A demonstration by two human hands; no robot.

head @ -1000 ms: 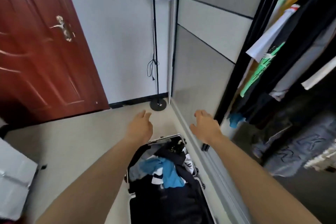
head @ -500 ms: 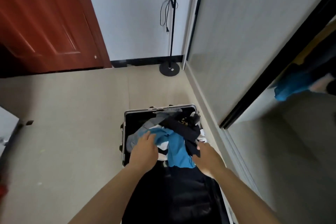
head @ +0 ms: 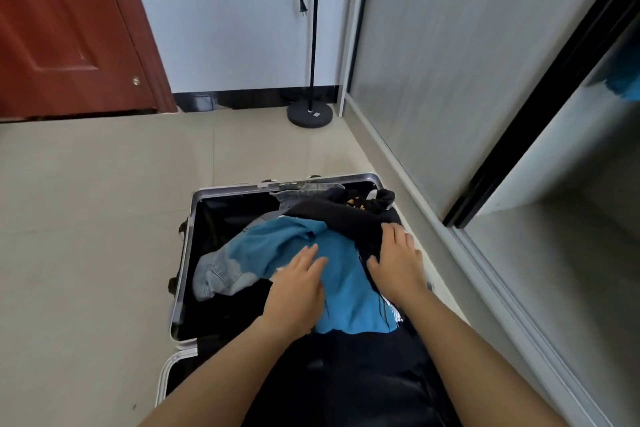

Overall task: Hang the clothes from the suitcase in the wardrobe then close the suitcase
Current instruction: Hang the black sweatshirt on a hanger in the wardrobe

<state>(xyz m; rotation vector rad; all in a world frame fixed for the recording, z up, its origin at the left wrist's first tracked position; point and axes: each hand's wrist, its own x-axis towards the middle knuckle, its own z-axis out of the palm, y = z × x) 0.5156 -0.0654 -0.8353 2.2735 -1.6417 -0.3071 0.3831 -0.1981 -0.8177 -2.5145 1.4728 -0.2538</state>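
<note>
An open suitcase point(head: 188, 253) with a silver frame lies on the floor below me, both halves lined in black. Clothes are piled in its far half: a blue shirt point(head: 349, 302) on top, pale denim point(head: 216, 274) at the left, a black garment point(head: 346, 215) across the back. My left hand point(head: 298, 291) lies flat on the blue shirt with fingers straight. Just to its right, my right hand point(head: 398, 256) rests with spread fingers on the black garment beside the shirt. The wardrobe point(head: 554, 204) stands open at the right; only its bare lower part shows.
A grey sliding wardrobe door point(head: 450, 62) with a black edge runs along the right of the suitcase. A black floor-lamp base point(head: 309, 113) and pole with a dangling plug stand in the corner. A red-brown door point(head: 62, 28) is at the left. Beige floor tiles lie left of the suitcase.
My view has tilted down and closer to the suitcase. Both hands came down from the air onto the clothes and now spread flat on the blue shirt and black garment.
</note>
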